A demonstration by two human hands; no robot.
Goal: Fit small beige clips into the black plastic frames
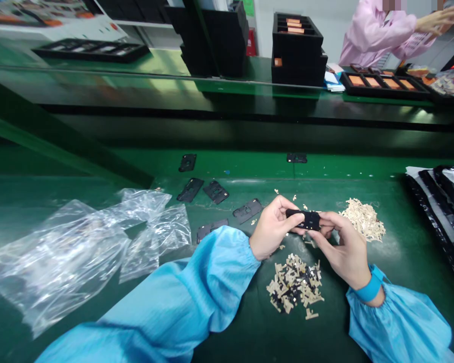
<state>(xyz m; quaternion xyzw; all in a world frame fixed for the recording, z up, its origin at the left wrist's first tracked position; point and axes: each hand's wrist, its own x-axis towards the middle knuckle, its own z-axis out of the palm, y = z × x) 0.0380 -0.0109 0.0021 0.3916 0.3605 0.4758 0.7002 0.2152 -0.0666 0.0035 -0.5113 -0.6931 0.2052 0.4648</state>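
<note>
Between my two hands, above the green work surface, I hold a small flat black plastic plate (309, 220) with small holes. My left hand (274, 226) pinches its left end, thumb on the near face. The right end is gripped by the thumb and fingers of my right hand (344, 247). Just below the hands lies a heap of small beige and black pieces (297, 285). Another heap, of beige pieces (363, 220), sits beyond my right hand. Near my left wrist are similar black plates, one (247, 210) close by and another (212, 229) partly behind my sleeve.
Clear plastic bags (79, 247) spread over the left side. More black plates (190, 190) lie farther back. Black packages (439, 217) stand at the right edge. Behind a raised ledge are stacked black trays (298, 50) and a person in a pink sleeve (378, 30).
</note>
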